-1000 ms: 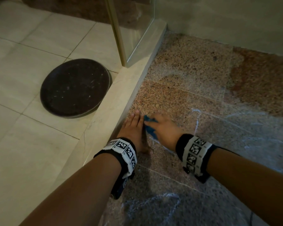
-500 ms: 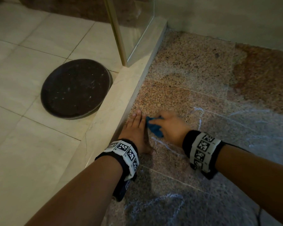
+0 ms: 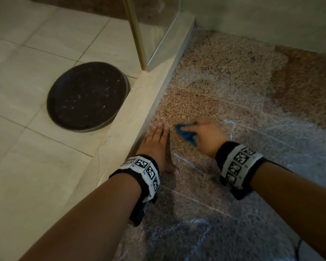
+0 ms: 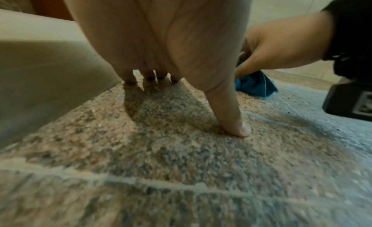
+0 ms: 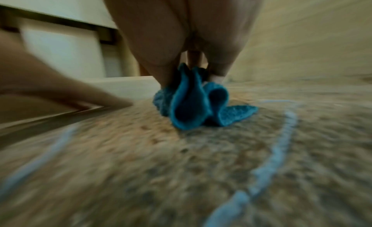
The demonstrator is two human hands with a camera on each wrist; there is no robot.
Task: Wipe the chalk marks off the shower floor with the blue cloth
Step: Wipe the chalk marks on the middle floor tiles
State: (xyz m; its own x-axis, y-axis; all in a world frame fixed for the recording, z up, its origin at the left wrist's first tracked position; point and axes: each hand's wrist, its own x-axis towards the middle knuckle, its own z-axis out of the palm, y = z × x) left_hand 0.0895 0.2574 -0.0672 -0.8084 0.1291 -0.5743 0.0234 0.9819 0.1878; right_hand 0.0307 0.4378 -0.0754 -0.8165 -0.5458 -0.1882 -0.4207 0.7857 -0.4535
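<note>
The blue cloth [image 3: 185,133] is small, bunched into folds, with a rough woven surface. The right hand [image 3: 207,137] grips it with curled fingers and presses it on the speckled shower floor [image 3: 224,76], near pale chalk marks [image 3: 231,129]. The left hand [image 3: 155,146] lies flat with straight fingers on the floor, beside the cream curb [image 3: 120,132].

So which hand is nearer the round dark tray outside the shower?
Left. The left hand lies flat on the shower floor right against the curb, and the tray is just beyond it. The right hand, gripping the blue cloth, is farther in.
</note>
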